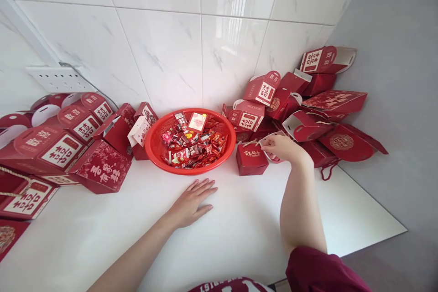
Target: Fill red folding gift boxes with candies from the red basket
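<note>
My left hand (191, 203) lies flat on the white tabletop with its fingers stretched out. It holds nothing and is just in front of a red plastic basket (150, 157), which contains many wrapped candies (193, 146) and a pale card (197, 122). To the right, my right hand (282, 147) has its fingers pinched on the pale edge of a red candy box (273, 159), mostly hidden by the hand. Immediately left of it, a small red box (252, 160) with gold lettering and a cord handle stands upright on the table.
Red boxes (61, 148) crowd the left side, some with white character labels. More red boxes (342, 141) are piled at the right against the grey wall (393, 77). A socket strip (58, 79) with a cable is on the tiled wall (160, 54). The table (239, 237) ends at right.
</note>
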`<state>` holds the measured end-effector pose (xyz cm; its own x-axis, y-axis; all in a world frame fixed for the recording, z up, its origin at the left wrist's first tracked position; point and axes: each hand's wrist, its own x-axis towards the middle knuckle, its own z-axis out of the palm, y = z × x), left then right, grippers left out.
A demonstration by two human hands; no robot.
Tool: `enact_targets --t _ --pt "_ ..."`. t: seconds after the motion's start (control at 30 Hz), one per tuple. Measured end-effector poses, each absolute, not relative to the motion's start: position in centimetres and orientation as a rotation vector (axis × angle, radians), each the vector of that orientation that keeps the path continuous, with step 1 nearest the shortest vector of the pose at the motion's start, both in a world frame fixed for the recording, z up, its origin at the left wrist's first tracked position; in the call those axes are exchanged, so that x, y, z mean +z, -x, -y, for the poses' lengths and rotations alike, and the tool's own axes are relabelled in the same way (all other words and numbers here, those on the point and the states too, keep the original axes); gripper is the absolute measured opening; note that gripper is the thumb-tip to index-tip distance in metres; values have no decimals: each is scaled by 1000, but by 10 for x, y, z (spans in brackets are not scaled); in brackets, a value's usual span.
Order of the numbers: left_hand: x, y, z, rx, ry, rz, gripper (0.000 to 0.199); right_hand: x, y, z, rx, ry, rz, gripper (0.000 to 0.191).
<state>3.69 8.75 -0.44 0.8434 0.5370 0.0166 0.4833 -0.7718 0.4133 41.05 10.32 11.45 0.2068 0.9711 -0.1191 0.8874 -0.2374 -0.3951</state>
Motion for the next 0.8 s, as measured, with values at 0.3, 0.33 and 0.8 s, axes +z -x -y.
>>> enact_targets --t 0.3,0.33,0.8 --pt "-7 -30 -86 258 -2588 -759 53 122 -411 -93 402 2304 1724 25" --pt "-7 -27 -85 268 -2587 -761 53 120 -413 -94 350 2346 1690 25" --pt "-8 -16 -87 267 -2570 -775 49 118 -343 -112 359 2144 2144 32"
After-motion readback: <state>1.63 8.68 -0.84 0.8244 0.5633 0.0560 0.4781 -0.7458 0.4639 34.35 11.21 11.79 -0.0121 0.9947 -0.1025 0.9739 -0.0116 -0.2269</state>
